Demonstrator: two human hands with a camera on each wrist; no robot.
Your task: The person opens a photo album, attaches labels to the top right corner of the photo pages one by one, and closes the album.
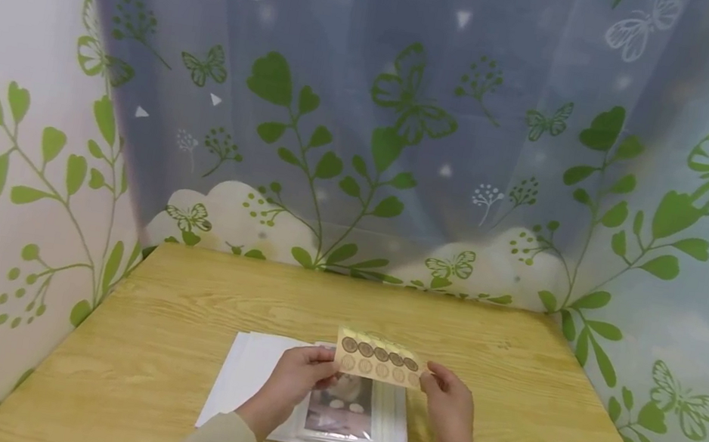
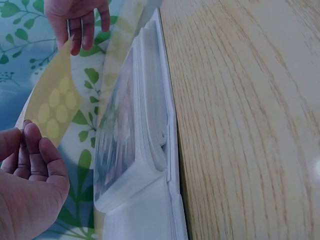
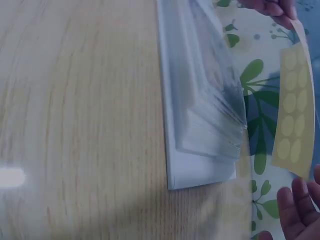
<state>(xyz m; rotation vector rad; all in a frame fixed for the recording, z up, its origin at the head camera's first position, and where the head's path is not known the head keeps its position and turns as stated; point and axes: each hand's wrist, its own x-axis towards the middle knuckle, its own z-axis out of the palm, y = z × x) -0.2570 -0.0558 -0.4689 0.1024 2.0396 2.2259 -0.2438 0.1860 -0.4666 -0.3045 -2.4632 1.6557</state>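
Above an open photo album, both hands hold a yellow sheet of round stickers (image 1: 378, 358). My left hand (image 1: 297, 377) pinches the sheet's left end between thumb and fingers, as the left wrist view also shows for the left hand (image 2: 35, 185). At the opposite end, my right hand (image 1: 450, 411) pinches the edge of the sheet. From the right wrist view, the sticker sheet (image 3: 292, 110) is seen from its plain back, with oval outlines. Under it lies the photo album (image 1: 247, 388), its clear sleeve showing a photo (image 1: 339, 417) partly hidden by the sheet.
The album lies on a wood-grain table (image 1: 137, 341). Behind the table hangs a curtain (image 1: 353, 137) printed with leaves and butterflies, and similar fabric covers both sides. In the left wrist view, the album's stacked sleeves (image 2: 150, 100) stand thick above its cover.
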